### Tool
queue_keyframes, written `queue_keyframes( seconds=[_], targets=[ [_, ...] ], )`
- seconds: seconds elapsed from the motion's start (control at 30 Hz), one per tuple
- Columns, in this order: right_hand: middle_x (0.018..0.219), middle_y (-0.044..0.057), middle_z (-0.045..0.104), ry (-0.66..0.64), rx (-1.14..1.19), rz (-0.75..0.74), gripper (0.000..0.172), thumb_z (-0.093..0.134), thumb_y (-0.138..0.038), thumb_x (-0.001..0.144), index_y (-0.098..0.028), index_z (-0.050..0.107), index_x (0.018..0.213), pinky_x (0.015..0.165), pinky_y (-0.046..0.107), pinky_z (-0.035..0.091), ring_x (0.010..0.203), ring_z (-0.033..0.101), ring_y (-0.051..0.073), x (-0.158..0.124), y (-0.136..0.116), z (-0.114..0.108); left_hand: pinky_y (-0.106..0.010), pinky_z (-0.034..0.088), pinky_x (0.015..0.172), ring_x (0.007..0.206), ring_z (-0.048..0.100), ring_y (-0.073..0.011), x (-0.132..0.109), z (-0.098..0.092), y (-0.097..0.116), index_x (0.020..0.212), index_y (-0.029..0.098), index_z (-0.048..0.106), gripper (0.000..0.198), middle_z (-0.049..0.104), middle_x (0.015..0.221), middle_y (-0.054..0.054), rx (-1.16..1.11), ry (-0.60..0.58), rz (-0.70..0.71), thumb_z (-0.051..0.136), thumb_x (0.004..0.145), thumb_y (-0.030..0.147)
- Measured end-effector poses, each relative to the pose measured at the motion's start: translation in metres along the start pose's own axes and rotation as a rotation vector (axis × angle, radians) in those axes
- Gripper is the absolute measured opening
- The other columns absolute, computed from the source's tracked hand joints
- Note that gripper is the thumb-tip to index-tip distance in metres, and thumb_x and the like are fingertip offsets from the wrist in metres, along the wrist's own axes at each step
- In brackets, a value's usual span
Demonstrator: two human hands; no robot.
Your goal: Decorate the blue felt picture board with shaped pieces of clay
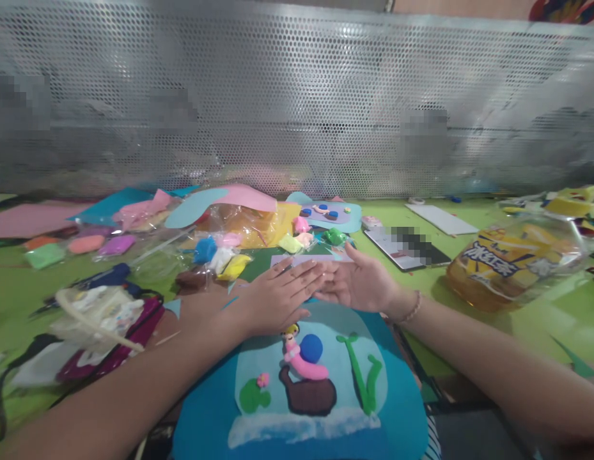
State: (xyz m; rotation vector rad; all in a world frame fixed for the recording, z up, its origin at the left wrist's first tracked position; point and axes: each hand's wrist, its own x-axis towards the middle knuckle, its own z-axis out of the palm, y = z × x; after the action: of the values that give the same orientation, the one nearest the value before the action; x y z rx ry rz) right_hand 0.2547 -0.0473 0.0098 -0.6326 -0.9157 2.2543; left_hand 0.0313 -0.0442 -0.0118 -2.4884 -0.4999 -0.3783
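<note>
Above the top of a blue card picture [205, 415], my left hand [272, 294] lies palm down with its fingers stretched out. Its fingertips overlap the fingers of my right hand [368, 281], which is turned palm up with the thumb apart. Whether anything small sits between the overlapping fingers is hidden. On the card's light blue panel are a pink clay snail [309, 367] with a blue ball shell [311, 348], a brown clay shape [311, 393], green clay plants [359, 377] and a pink flower [263, 380]. A white clay strip [301, 429] runs along the panel's bottom.
Bagged coloured clay [220, 255] lies behind my left hand. A second clay picture [325, 214], a tablet [405, 248] and a drink bottle [517, 262] stand farther back and right. Left are a maroon pouch [109, 338] and coloured sheets. A perforated metal screen [297, 96] closes the back.
</note>
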Motion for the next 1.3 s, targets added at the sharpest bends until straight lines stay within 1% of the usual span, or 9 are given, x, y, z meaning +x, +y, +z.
queue_keyframes(
  seconds=[0.07, 0.13, 0.3, 0.37, 0.53, 0.73, 0.93, 1.13, 1.3],
  targets=[
    [0.084, 0.009, 0.067, -0.015, 0.001, 0.026, 0.066, 0.015, -0.058, 0.092, -0.013, 0.063, 0.096, 0.097, 0.036, 0.038, 0.084, 0.062, 0.017, 0.001, 0.004, 0.002, -0.042, 0.009, 0.115, 0.140, 0.022, -0.0210, 0.002, -0.001, 0.003, 0.141, 0.017, 0.035, 0.057, 0.034, 0.148, -0.007, -0.005, -0.004, 0.025, 0.037, 0.092, 0.046],
    [0.086, 0.010, 0.067, -0.010, -0.021, 0.031, 0.066, 0.016, -0.060, 0.092, -0.013, 0.063, 0.096, 0.098, 0.036, 0.037, 0.086, 0.063, 0.017, 0.000, 0.003, 0.002, -0.042, 0.010, 0.115, 0.140, 0.023, -0.0212, 0.001, -0.002, 0.004, 0.142, 0.017, 0.033, 0.059, 0.037, 0.147, -0.007, -0.004, 0.011, 0.023, 0.039, 0.091, 0.046],
    [0.106, 0.012, 0.066, 0.011, -0.072, -0.014, 0.069, 0.017, -0.062, 0.090, -0.013, 0.062, 0.109, 0.100, 0.036, 0.037, 0.100, 0.061, 0.019, -0.003, -0.008, -0.003, -0.041, 0.009, 0.116, 0.138, 0.026, -0.0205, -0.004, 0.001, -0.002, 0.137, 0.016, 0.042, 0.053, 0.040, 0.145, -0.007, 0.017, 0.046, -0.044, 0.036, 0.093, 0.045],
    [0.104, 0.012, 0.066, 0.007, -0.060, -0.012, 0.069, 0.017, -0.062, 0.090, -0.013, 0.062, 0.107, 0.099, 0.036, 0.037, 0.099, 0.061, 0.019, -0.001, -0.005, -0.003, -0.041, 0.008, 0.116, 0.139, 0.026, -0.0201, -0.003, 0.000, -0.002, 0.137, 0.016, 0.042, 0.052, 0.040, 0.145, -0.006, 0.016, 0.039, -0.037, 0.034, 0.094, 0.044],
    [0.092, 0.012, 0.069, -0.027, -0.045, 0.054, 0.071, 0.012, -0.060, 0.092, -0.012, 0.064, 0.093, 0.097, 0.036, 0.039, 0.091, 0.064, 0.018, 0.001, 0.001, -0.001, -0.041, 0.006, 0.116, 0.140, 0.023, -0.0194, 0.001, -0.002, 0.002, 0.140, 0.016, 0.037, 0.055, 0.038, 0.146, -0.005, -0.001, 0.036, 0.010, 0.034, 0.094, 0.044],
    [0.100, 0.010, 0.069, -0.029, -0.054, -0.001, 0.070, 0.015, -0.059, 0.092, -0.012, 0.063, 0.108, 0.097, 0.035, 0.040, 0.095, 0.063, 0.018, -0.001, -0.009, -0.007, -0.041, 0.009, 0.115, 0.139, 0.024, -0.0202, -0.005, 0.001, -0.004, 0.139, 0.017, 0.039, 0.053, 0.038, 0.146, -0.005, 0.016, 0.040, -0.051, 0.032, 0.094, 0.045],
    [0.104, 0.013, 0.067, -0.127, -0.065, 0.046, 0.074, 0.007, -0.057, 0.093, -0.011, 0.063, 0.107, 0.098, 0.037, 0.037, 0.101, 0.061, 0.019, 0.001, -0.001, -0.006, -0.043, 0.005, 0.116, 0.140, 0.022, -0.0214, -0.002, 0.001, -0.001, 0.141, 0.016, 0.036, 0.056, 0.037, 0.147, -0.006, 0.018, 0.022, -0.065, 0.033, 0.093, 0.046],
    [0.109, 0.012, 0.066, -0.134, -0.074, 0.009, 0.071, 0.014, -0.060, 0.092, -0.012, 0.058, 0.118, 0.100, 0.038, 0.035, 0.100, 0.061, 0.019, 0.000, -0.008, -0.014, -0.044, 0.002, 0.116, 0.141, 0.019, -0.0220, -0.007, 0.002, -0.004, 0.141, 0.023, 0.036, 0.054, 0.031, 0.150, -0.002, 0.056, 0.055, -0.103, 0.036, 0.092, 0.047],
    [0.103, 0.011, 0.068, -0.145, -0.057, 0.022, 0.071, 0.012, -0.058, 0.093, -0.012, 0.063, 0.109, 0.100, 0.037, 0.035, 0.097, 0.062, 0.018, 0.002, -0.003, -0.013, -0.045, 0.004, 0.116, 0.141, 0.017, -0.0222, -0.005, 0.001, -0.003, 0.142, 0.022, 0.033, 0.057, 0.030, 0.151, -0.003, 0.072, 0.034, -0.093, 0.035, 0.092, 0.048]
  ],
)
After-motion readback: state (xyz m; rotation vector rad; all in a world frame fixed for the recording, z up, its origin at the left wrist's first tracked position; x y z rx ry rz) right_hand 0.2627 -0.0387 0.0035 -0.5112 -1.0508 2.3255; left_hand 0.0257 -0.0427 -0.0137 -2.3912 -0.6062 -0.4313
